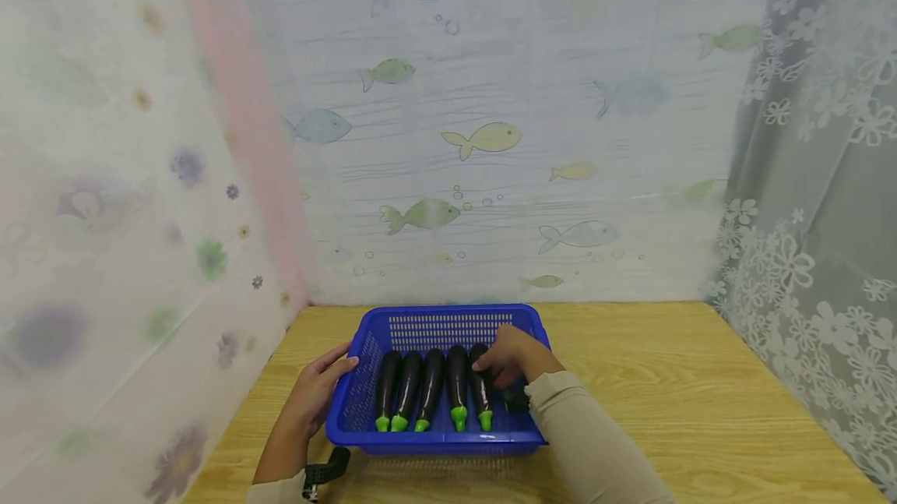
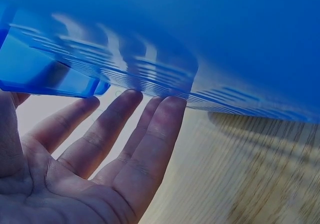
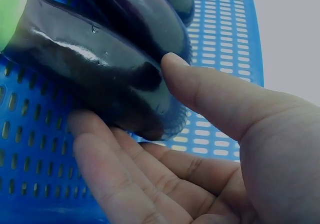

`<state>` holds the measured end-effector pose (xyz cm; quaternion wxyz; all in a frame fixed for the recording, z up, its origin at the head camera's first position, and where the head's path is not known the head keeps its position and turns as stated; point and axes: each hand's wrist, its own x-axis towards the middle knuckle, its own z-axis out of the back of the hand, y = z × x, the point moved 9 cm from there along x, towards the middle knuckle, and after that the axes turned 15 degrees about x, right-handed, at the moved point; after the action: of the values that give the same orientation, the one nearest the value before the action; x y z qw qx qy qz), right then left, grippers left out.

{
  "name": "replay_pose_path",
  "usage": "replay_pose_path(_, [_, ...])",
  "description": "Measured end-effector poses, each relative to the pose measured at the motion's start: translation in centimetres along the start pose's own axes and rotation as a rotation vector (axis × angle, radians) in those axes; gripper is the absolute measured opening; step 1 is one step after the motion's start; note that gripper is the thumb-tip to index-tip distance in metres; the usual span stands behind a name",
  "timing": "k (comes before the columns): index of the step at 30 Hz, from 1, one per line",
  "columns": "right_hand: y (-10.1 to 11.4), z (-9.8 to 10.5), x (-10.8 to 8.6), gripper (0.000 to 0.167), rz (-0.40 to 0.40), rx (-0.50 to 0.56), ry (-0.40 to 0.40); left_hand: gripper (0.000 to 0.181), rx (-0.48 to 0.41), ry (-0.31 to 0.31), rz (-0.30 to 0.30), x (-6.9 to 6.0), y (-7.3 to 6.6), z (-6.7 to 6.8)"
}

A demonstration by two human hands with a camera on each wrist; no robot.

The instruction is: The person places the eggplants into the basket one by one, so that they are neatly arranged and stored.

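Observation:
Several glossy dark eggplants (image 1: 434,379) with green caps lie side by side in a blue plastic basket (image 1: 448,437), caps toward the near side. My right hand (image 1: 515,352) reaches in and holds the rightmost eggplant (image 3: 90,59) near its rounded end. In the right wrist view its thumb is on one side and the fingers curve along the other. At the basket's left side is my left hand (image 1: 315,395), thumb at the rim. Its fingers (image 2: 155,139), nearly straight in the left wrist view, touch the slotted outer wall from outside.
The basket stands on a wood-grain table (image 1: 631,379), with tabletop showing on both sides. Behind the table hangs a fish-printed curtain (image 1: 490,177). Flower-patterned sheets close in the left and right sides. A black strap (image 1: 322,474) is on the left wrist.

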<state>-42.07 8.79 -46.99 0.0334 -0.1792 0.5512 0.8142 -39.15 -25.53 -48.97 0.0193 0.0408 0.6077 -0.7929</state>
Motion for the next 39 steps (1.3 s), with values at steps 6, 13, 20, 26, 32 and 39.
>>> replay_pose_path(6, [0.2,0.1,0.1,0.045,0.011,-0.001,-0.02,0.062,0.011,0.001,0.001,0.0,0.0,0.1])
replay_pose_path(13, [1.0,1.2,0.7,0.043,0.068,-0.021,-0.113,0.062,0.005,-0.005,0.01,-0.1,0.2,0.0])
replay_pose_path(20, [2.2,1.9,-0.1,0.043,0.105,0.03,-0.082,0.061,0.02,-0.011,0.006,-0.1,0.2,0.0])
replay_pose_path(26, [3.9,2.4,-1.4,0.054,0.149,0.02,-0.032,0.061,0.029,-0.018,0.006,-0.2,0.0,0.0])
replay_pose_path(32, [5.3,3.5,-2.1,0.052,0.211,0.058,-0.001,0.06,0.043,-0.022,0.006,-0.2,-0.2,0.4])
replay_pose_path(39, [5.2,5.4,-2.3,0.047,0.236,0.093,-0.049,0.06,0.046,-0.026,0.012,-0.3,-0.1,0.6])
